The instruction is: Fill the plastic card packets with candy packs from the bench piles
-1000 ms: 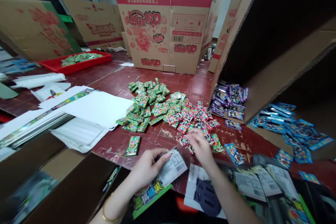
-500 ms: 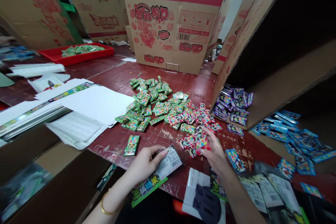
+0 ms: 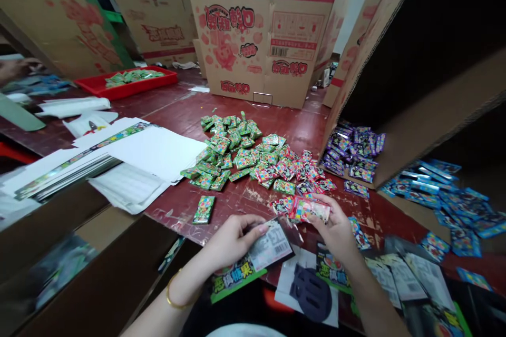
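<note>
My left hand [image 3: 235, 239], with a gold bangle at the wrist, pinches a printed plastic pouch [image 3: 272, 246] at the table's front edge. The pouch's barcode side faces up and its clear mouth points right. Held between the thumb and fingers of my right hand [image 3: 338, 229] is a red candy packet [image 3: 310, 209], close to that mouth but outside it. Just behind lie more red packets [image 3: 282, 204] and a heap of green candy packets [image 3: 241, 158]. One green packet [image 3: 204, 209] lies apart, left of the pouch.
Purple packets [image 3: 356, 147] sit by a tipped carton [image 3: 379, 52] at right, with blue packets [image 3: 458, 216] beside it. White sheets [image 3: 158, 147] and a red tray [image 3: 130, 87] occupy the left. A large carton [image 3: 256, 37] stands behind. Another person's hand [image 3: 18, 69] shows far left.
My right hand has lifted the red packet off the heap and drawn it nearer to me. The pouch in my left hand has moved slightly right, and the view has shifted a little.
</note>
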`<state>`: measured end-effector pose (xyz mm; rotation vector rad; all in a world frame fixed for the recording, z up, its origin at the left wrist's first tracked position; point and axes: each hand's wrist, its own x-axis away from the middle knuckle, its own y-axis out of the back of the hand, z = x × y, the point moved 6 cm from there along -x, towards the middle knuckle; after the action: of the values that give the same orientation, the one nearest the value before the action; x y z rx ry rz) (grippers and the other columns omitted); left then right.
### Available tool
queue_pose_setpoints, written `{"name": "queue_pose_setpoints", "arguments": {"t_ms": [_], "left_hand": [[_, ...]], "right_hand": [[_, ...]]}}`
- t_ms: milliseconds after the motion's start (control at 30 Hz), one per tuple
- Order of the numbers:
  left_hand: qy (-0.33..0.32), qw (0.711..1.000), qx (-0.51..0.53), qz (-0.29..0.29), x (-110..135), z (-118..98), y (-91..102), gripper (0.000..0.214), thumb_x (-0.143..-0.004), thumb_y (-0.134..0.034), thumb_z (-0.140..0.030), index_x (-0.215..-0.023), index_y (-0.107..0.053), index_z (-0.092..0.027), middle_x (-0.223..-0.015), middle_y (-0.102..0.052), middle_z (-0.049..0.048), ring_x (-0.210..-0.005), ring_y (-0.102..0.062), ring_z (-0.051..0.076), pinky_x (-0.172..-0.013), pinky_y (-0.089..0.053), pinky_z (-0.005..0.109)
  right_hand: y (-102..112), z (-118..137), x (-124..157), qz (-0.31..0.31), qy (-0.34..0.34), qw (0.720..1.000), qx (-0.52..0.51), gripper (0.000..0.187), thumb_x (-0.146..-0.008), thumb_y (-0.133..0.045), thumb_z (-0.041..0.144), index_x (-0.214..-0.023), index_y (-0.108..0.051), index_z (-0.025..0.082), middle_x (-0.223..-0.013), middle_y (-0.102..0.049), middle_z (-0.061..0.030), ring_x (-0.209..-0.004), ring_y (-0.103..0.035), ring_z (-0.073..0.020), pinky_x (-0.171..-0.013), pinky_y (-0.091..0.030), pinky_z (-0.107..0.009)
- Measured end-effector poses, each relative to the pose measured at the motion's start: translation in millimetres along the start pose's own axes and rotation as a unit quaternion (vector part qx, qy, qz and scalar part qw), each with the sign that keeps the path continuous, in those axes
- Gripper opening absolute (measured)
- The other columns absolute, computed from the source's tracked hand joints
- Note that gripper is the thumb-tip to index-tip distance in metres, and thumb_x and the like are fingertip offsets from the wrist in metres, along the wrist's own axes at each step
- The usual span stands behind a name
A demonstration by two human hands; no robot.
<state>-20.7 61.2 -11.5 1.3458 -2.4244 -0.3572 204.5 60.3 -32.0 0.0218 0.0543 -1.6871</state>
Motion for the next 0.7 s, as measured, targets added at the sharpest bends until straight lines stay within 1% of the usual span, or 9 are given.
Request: {"name": "queue_pose_setpoints", "arguments": {"t_ms": [100,200,300,367,400,467,533,633,700], "left_hand": [[0.004,1.000,0.004,-0.002,-0.3,-2.8,-0.2,0.039,-0.090,-0.046,-0.045,-0.099,-0.068,-0.014,-0.090,-0.070,0.0051,-0.078,-0.060,0.018,-0.066,-0.044,0.024],[0.007,1.000,0.009,-0.006,-0.4,-4.2,1.6,0.039,-0.090,-0.046,-0.045,-0.097,-0.068,-0.014,-0.089,-0.071,0.0051,-0.076,-0.060,0.017,-0.065,-0.044,0.023],[-0.004,1.000,0.010,-0.016,1.0,-6.4,2.0,0.037,-0.090,-0.048,-0.044,-0.098,-0.068,-0.015,-0.090,-0.071,0.0043,-0.076,-0.060,0.017,-0.066,-0.044,0.023],[-0.013,1.000,0.000,-0.010,2.5,-6.2,-0.8,0.037,-0.090,-0.047,-0.044,-0.097,-0.069,-0.015,-0.088,-0.071,0.0038,-0.076,-0.060,0.017,-0.065,-0.043,0.023],[-0.014,1.000,-0.005,-0.007,3.1,-5.2,-2.5,0.038,-0.090,-0.047,-0.044,-0.095,-0.069,-0.015,-0.087,-0.071,0.0038,-0.075,-0.060,0.017,-0.064,-0.043,0.023],[-0.011,1.000,-0.010,-0.009,3.0,-2.4,-4.7,0.040,-0.090,-0.047,-0.046,-0.093,-0.069,-0.013,-0.085,-0.071,0.0042,-0.072,-0.060,0.016,-0.061,-0.043,0.022],[0.003,0.999,0.009,-0.046,0.7,0.0,-0.6,0.045,-0.090,-0.044,-0.050,-0.090,-0.068,-0.012,-0.075,-0.070,0.0041,-0.063,-0.060,0.015,-0.055,-0.042,0.022],[0.013,0.991,0.060,-0.119,-3.7,0.5,14.4,0.049,-0.092,-0.037,-0.053,-0.089,-0.064,-0.011,-0.052,-0.062,0.0005,-0.049,-0.058,0.014,-0.051,-0.043,0.022],[0.003,0.987,0.046,-0.153,-2.3,3.8,26.3,0.049,-0.092,-0.035,-0.052,-0.090,-0.064,-0.013,-0.057,-0.065,0.0021,-0.056,-0.062,0.015,-0.059,-0.048,0.025]], "right_hand": [[-6.4,9.2,-1.8,0.023,0.025,0.999,-0.010,0.053,-0.069,-0.077,0.033,-0.110,-0.044,0.026,-0.092,-0.065,-0.0019,-0.082,-0.064,-0.0193,-0.075,-0.053,-0.033],[-5.6,18.7,-4.3,0.038,0.045,0.998,0.011,0.042,-0.068,-0.078,0.030,-0.101,-0.053,0.026,-0.091,-0.066,-0.0014,-0.085,-0.064,-0.0192,-0.076,-0.053,-0.032],[-12.1,25.4,-4.7,0.114,0.057,0.987,0.093,0.028,-0.076,-0.070,0.033,-0.102,-0.066,0.024,-0.098,-0.065,-0.0051,-0.093,-0.061,-0.0221,-0.079,-0.052,-0.035],[-18.6,25.7,-3.0,0.176,0.050,0.974,0.132,0.025,-0.078,-0.067,0.034,-0.101,-0.069,0.024,-0.095,-0.065,-0.0054,-0.088,-0.061,-0.0220,-0.072,-0.053,-0.034],[-19.7,24.9,-2.4,0.186,0.043,0.973,0.134,0.023,-0.077,-0.068,0.033,-0.098,-0.070,0.024,-0.092,-0.065,-0.0045,-0.083,-0.061,-0.0208,-0.068,-0.052,-0.032],[-18.7,20.0,-2.1,0.168,0.017,0.979,0.115,0.021,-0.073,-0.072,0.033,-0.091,-0.067,0.022,-0.079,-0.062,-0.0008,-0.071,-0.058,-0.0168,-0.059,-0.049,-0.027],[-23.6,9.2,1.0,0.168,-0.012,0.980,0.108,0.021,-0.069,-0.076,0.033,-0.079,-0.061,0.021,-0.068,-0.056,0.0029,-0.060,-0.052,-0.0132,-0.052,-0.042,-0.023],[-48.9,-14.9,12.1,0.244,-0.012,0.960,0.139,0.025,-0.068,-0.077,0.033,-0.066,-0.057,0.018,-0.069,-0.056,0.0021,-0.056,-0.047,-0.0109,-0.050,-0.036,-0.022],[-60.7,-32.7,14.8,0.229,0.004,0.962,0.148,0.024,-0.071,-0.074,0.035,-0.066,-0.057,0.018,-0.066,-0.054,0.0023,-0.053,-0.043,-0.0099,-0.048,-0.034,-0.022]]}}
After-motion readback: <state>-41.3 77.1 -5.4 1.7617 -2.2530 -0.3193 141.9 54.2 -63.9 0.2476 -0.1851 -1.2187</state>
